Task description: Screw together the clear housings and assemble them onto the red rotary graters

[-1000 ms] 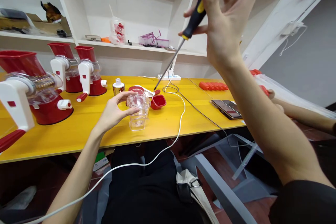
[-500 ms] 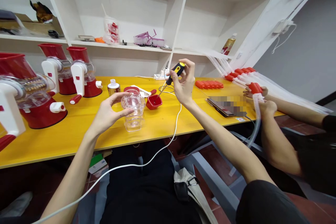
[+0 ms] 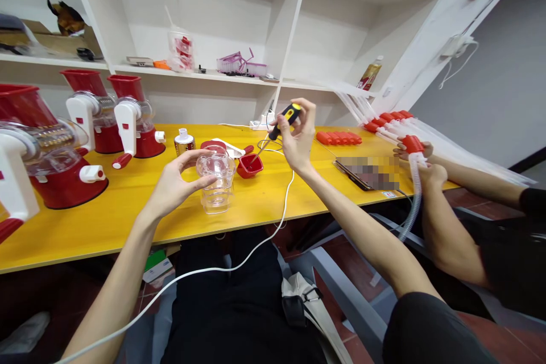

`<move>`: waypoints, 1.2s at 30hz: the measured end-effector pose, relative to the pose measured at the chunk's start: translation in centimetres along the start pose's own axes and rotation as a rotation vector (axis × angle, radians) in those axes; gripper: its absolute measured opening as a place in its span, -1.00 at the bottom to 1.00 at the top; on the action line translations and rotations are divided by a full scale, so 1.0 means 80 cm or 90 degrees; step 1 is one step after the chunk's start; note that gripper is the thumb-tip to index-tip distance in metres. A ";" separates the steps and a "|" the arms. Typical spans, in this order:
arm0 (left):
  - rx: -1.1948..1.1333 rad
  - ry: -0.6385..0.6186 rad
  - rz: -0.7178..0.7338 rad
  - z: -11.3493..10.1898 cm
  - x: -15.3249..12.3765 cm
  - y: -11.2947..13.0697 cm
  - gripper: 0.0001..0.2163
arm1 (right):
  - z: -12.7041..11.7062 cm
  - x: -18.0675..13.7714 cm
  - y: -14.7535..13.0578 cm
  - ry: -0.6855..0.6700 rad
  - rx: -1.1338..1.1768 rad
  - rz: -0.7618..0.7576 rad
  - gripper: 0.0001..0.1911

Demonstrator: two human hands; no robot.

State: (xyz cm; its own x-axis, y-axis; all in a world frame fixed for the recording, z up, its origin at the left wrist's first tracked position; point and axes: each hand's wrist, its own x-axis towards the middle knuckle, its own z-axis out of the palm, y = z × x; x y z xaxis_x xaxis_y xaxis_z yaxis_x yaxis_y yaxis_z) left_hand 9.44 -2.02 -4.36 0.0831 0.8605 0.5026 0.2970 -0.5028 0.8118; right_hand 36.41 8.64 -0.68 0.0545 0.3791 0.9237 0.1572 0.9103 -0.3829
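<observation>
My left hand [image 3: 177, 182] grips a clear plastic housing [image 3: 216, 185] by its upper part, thumb in front and fingers behind; the housing stands upright over the yellow table. In my right hand [image 3: 301, 136] is a screwdriver [image 3: 286, 119] with a black and yellow handle, tilted so its shaft points down to the left. The shaft's end reaches into a small red hopper [image 3: 249, 166], and the tip is hidden there. Behind the housing lie a red part [image 3: 213, 146] and a white crank handle [image 3: 230, 148]. A metal grater drum [image 3: 184, 142] with a white end stands near my left fingers.
Assembled red and white rotary graters [image 3: 139, 119] stand at the left. A white cable [image 3: 286, 199] crosses the table [image 3: 264, 205] and my lap. On the right, a co-worker's hands [image 3: 430, 168] hold a red ribbed part [image 3: 413, 144] with a hose, near a tablet [image 3: 362, 173] and several red pieces [image 3: 339, 137].
The view has shifted very slightly. My hands, the clear housing and the screwdriver keep nearly the same places, with the screwdriver's shaft still in the red hopper.
</observation>
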 end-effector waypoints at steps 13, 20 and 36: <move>0.054 -0.050 0.011 -0.013 -0.002 -0.003 -0.41 | -0.025 0.074 -0.108 0.174 0.107 -0.087 -0.72; 0.065 -0.076 0.058 -0.007 -0.001 0.001 -0.53 | 0.014 0.087 -0.150 0.087 0.149 -0.042 -0.80; 0.082 -0.064 0.074 -0.001 0.001 0.000 -0.57 | 0.072 0.116 -0.151 -0.114 0.154 -0.036 -0.73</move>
State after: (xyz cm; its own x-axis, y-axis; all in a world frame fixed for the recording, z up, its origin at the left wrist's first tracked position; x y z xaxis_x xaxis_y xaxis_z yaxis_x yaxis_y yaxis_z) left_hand 9.35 -1.95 -4.29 0.2171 0.8044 0.5529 0.3989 -0.5901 0.7019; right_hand 29.33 2.16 12.46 -0.1255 0.3297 0.9357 -0.0854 0.9361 -0.3413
